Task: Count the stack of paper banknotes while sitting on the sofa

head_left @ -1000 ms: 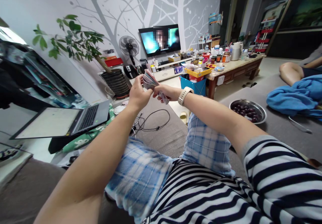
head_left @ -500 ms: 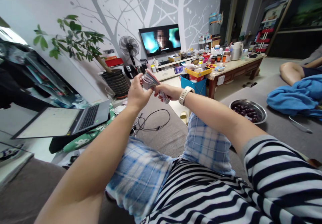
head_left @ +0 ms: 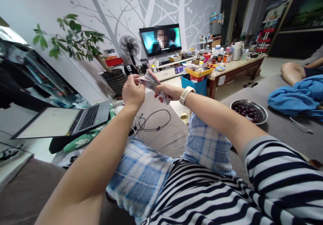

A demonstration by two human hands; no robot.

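Grip of the right hand (head_left: 168,92) pinches the lower end of a fanned wad of banknotes (head_left: 151,83); the left grip (head_left: 132,92) curls beside its upper end, hold unclear. Slackened fingers could let loose notes drop onto the grey sofa (head_left: 161,134).

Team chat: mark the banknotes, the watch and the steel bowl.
banknotes (head_left: 151,82), head view, middle of the wad
watch (head_left: 186,96), head view, the pale strap
steel bowl (head_left: 262,111), head view, right rim
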